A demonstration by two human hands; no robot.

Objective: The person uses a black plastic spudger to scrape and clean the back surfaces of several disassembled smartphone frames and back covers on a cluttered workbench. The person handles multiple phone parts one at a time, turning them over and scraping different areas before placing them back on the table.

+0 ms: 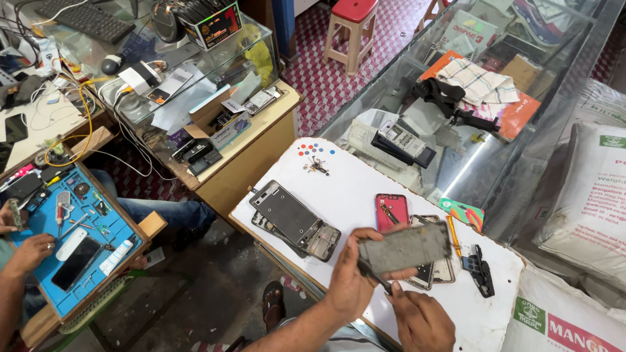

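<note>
My left hand (350,281) grips a grey, dusty phone panel (405,247) by its lower left end and holds it tilted above the white worktop (345,186). My right hand (422,321) sits just below it, fingertips pinched on a thin dark tool (376,277) that reaches under the panel's edge. Beneath the panel lies an opened phone body (435,270). A red phone shell (392,211) rests just behind, and a dark disassembled phone frame (294,220) lies to the left.
An orange tool (452,235), a black part (480,271) and small screws (317,166) lie on the worktop. A glass counter (502,140) stands behind it and printed sacks (590,195) to the right. At left, another person's hand (29,251) rests on a blue repair mat (49,225).
</note>
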